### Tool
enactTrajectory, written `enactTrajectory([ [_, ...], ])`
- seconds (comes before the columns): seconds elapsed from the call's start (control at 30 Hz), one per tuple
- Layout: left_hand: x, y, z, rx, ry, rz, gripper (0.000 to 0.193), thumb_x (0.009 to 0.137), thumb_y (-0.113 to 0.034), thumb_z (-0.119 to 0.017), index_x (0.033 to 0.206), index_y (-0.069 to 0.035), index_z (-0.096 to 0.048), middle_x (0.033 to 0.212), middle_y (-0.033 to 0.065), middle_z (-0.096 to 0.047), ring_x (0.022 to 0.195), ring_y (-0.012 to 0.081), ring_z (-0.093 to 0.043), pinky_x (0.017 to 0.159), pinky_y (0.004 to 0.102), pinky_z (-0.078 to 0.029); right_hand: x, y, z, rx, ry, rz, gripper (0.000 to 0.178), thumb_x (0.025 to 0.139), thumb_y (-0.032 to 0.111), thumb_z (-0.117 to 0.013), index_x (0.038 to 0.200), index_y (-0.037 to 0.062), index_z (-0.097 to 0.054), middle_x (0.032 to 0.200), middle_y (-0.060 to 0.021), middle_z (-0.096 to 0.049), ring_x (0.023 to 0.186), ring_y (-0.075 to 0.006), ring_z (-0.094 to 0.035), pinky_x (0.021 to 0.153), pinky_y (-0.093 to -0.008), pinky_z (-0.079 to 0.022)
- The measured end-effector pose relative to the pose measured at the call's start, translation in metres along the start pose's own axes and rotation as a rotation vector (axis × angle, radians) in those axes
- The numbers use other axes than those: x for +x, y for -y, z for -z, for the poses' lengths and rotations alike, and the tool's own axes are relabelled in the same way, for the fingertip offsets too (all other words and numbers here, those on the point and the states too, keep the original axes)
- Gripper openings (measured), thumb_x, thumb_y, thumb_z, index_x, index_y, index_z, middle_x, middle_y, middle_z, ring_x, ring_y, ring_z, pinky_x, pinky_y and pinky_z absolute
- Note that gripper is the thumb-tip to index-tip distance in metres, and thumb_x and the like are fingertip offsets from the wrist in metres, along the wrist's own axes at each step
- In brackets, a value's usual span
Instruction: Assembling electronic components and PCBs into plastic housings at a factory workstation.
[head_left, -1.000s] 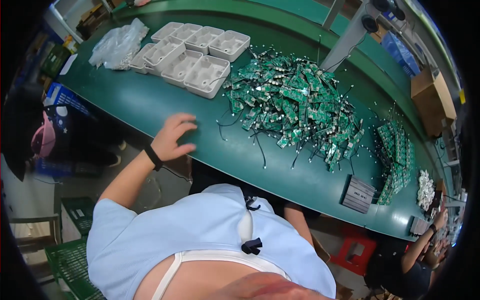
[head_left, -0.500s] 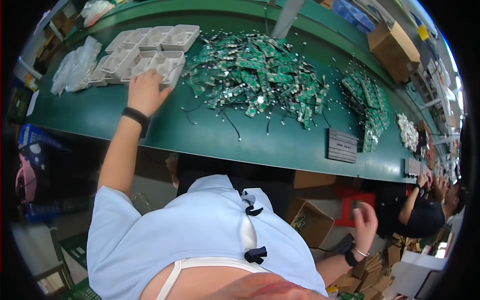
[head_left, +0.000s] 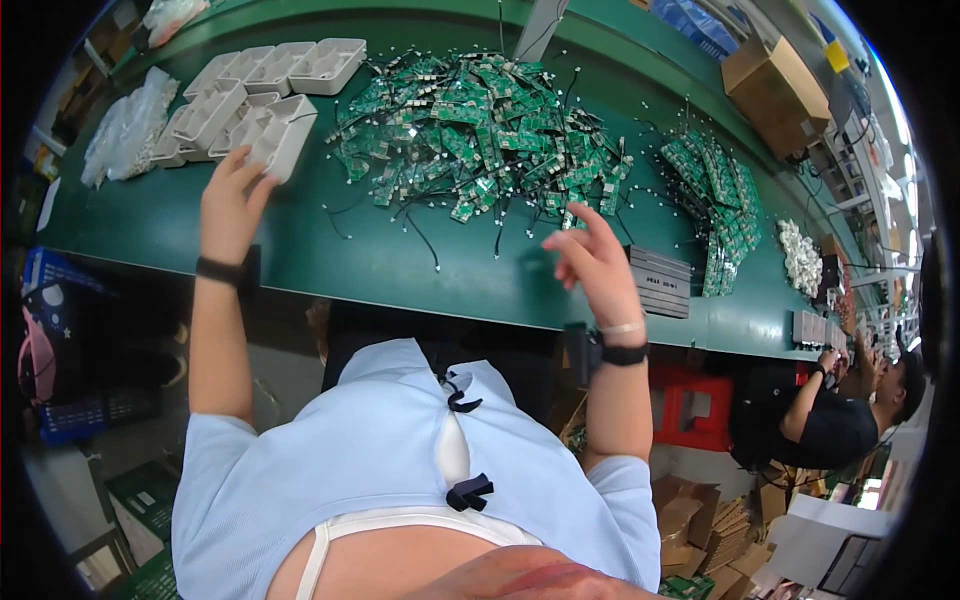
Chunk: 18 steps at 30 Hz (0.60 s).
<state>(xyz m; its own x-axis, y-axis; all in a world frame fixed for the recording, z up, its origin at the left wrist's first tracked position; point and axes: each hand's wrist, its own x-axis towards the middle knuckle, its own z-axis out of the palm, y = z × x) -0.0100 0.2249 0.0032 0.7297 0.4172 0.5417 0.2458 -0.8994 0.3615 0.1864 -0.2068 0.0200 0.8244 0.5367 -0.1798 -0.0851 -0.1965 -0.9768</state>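
At the left of the green bench, my left hand grips the near edge of an off-white plastic tray with moulded compartments, thumb on its right side. The tray looks tilted, and my fingertips are partly hidden against it. More such trays lie stacked just behind. Over the front of the bench, my right hand is raised with its fingers apart and slightly curled, nothing visible in them. Beyond it spreads a big heap of green circuit boards with short black wires. Beside that hand lies a grey grooved block.
A second batch of circuit boards and a pile of small white parts lie to the right. Clear plastic bags sit at far left. A cardboard box stands at the back right. Another person works at far right.
My right hand has come up from below the bench edge to above its front. My left hand has drawn the near tray toward me and tilted it. The whole view has shifted slightly.
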Motion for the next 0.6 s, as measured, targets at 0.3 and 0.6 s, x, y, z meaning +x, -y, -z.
enactTrajectory([
  [0.3, -0.072, -0.048, 0.083, -0.059, -0.085, -0.070, 0.021, 0.084, -0.001, -0.074, 0.105, 0.002, -0.071, 0.133, 0.0185, -0.064, 0.120, 0.0349, -0.065, 0.100, 0.0391, -0.051, 0.027, -0.013, 0.002, -0.276, -0.170, 0.126, 0.030, 0.104, 0.016, -0.061, 0.129, 0.0017, -0.055, 0.092, -0.0045, -0.072, 0.062, -0.0069, -0.056, 0.053, -0.0205, -0.043],
  [0.6, -0.081, -0.129, 0.014, -0.537, 0.373, -0.409, 0.025, 0.077, -0.004, -0.081, 0.100, -0.002, -0.070, 0.132, 0.0194, -0.062, 0.128, 0.0392, -0.060, 0.111, 0.0512, -0.046, -0.027, -0.045, 0.036, 0.408, -0.208, 0.099, 0.014, 0.107, 0.016, -0.058, 0.116, 0.0066, -0.063, 0.098, -0.0046, -0.072, 0.057, -0.0066, -0.049, 0.051, -0.0191, -0.040],
])
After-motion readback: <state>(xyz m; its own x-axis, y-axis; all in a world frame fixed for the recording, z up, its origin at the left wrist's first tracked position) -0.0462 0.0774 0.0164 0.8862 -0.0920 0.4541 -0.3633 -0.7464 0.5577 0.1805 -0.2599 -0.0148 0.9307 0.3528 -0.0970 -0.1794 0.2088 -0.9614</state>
